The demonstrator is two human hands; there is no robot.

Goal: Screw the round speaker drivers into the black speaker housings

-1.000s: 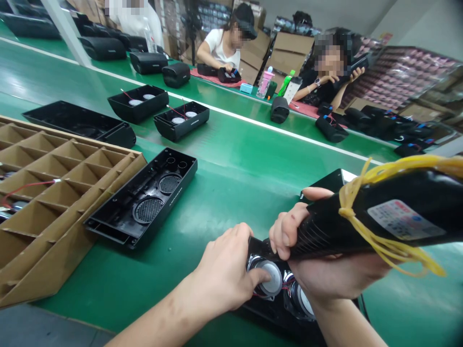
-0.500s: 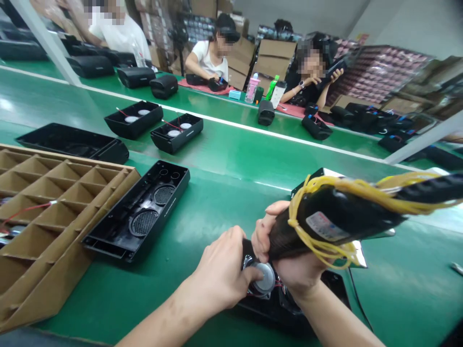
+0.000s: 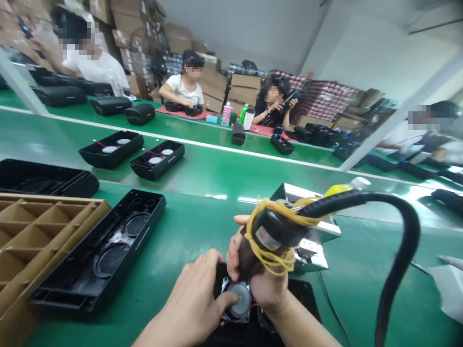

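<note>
My right hand [image 3: 267, 289] is wrapped around a thick black electric screwdriver [image 3: 251, 255], its body bound with yellow rubber bands and a black cable curving off to the right. The tip is hidden behind my hand. Below it lies a black speaker housing [image 3: 307, 294], open side up, at the bottom of the view. A round speaker driver [image 3: 243, 304] with a grey magnet sits in it, and a second driver is mostly covered by my right wrist. My left hand [image 3: 197, 296] grips the housing's far edge, its thumb pressed on the magnet.
Left stands a divided cardboard box [image 3: 83, 212] beside an empty-looking black housing [image 3: 119, 241]. Two housings with drivers [image 3: 158, 159] lie farther back. A silver device [image 3: 313, 255] and a yellow bottle [image 3: 342, 187] stand behind the screwdriver. Several co-workers sit across the green bench.
The view has swung right and up, so things appear shifted left and lower. Both hands keep their holds on the housing and the screwdriver. More of the cable shows.
</note>
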